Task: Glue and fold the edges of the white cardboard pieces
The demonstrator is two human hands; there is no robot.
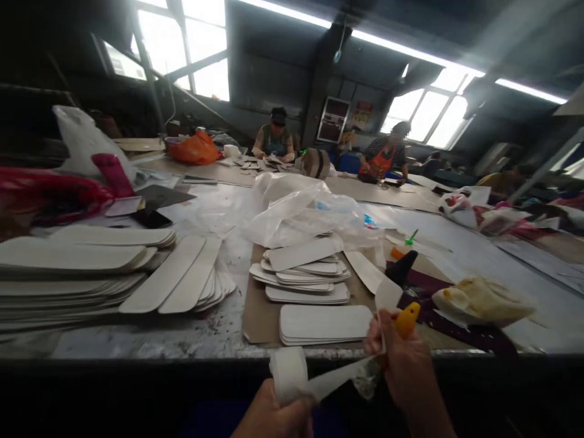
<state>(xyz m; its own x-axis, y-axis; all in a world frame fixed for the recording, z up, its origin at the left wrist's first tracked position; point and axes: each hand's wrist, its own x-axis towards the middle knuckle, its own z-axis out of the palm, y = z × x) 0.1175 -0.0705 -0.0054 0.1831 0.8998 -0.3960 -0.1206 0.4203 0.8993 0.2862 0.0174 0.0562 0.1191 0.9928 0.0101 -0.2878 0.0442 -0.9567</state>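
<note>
In front of the table's near edge, my left hand [276, 413] is closed on a white strip [340, 376]. A broad bend of white material [288, 372] rises above its fingers; whether it is a roll or a loop I cannot tell. The strip stretches across to my right hand [404, 359], whose fingers are wrapped round a yellow-handled tool [408, 319]. Its lower end is blurred beside the strip. Another white flap [387, 295] stands just above the right fingers. Nearest on the table lies a small pile of white rounded panels [326, 322].
More stacked white panels [68, 252] fill the table's left side. Behind the middle piles lies a clear plastic bag [292, 207]. To the right are a dark pointed object [401, 267] and a yellowish wrapped bundle [483, 301]. Two people [276, 137] work across the table.
</note>
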